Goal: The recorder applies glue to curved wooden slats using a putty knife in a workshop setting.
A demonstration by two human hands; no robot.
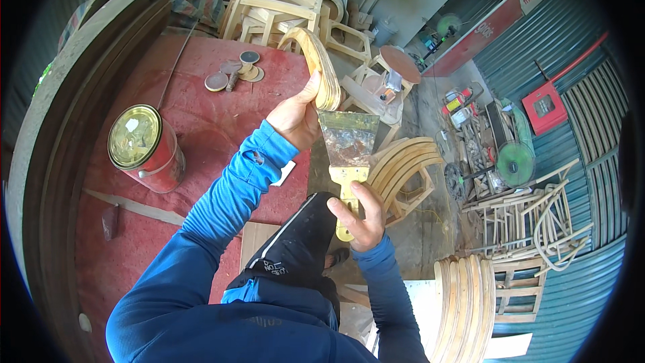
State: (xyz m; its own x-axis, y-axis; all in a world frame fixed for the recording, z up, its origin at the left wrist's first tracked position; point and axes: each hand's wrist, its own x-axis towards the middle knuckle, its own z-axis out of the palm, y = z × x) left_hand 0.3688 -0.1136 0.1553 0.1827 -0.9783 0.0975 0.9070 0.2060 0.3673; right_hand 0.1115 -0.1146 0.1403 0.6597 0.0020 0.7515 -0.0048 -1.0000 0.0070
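so the curved wooden piece (325, 77) is up in the air, left hand (296, 118) on its lower end, thumb pressed on, other fingers mostly hidden. it bends roughly 11 to 5 o'clock, sitting at 11 from the right hand (363, 220), which is pinching a putty knife (349, 173) by the handle. blade aims at 12, edge right by the wood's lower end, can't tell if touching. red can (151, 153)'s off at 9.

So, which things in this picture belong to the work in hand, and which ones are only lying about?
In hand:
curved wooden piece, in the left hand
yellow-handled putty knife, in the right hand

Apparently lying about:
red metal can, untouched, role unclear
round discs on the red surface
wooden furniture frames
green fan
red wall cabinet
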